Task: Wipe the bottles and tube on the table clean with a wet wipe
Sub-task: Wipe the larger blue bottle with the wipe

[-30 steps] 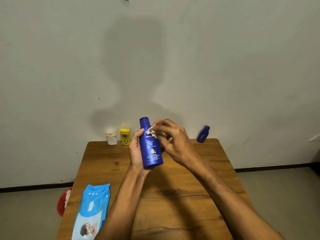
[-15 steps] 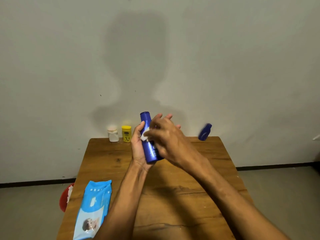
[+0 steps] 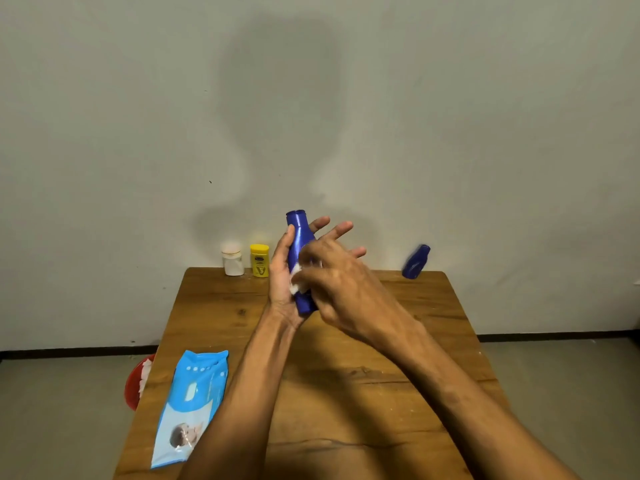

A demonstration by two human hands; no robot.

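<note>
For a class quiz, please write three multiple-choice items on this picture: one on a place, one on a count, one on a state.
1. Where is the wipe pack? A) table, near left B) table, far right C) floor
2. How many blue bottles show? A) one B) two C) three
3. The tall blue bottle is A) standing on the table B) held in the left hand C) in the bin
1 A: it lies at the near-left edge. 2 B: the tall one and a small blue bottle at the back right. 3 B: the left hand grips it; the right hand presses a white wipe on it.
</note>
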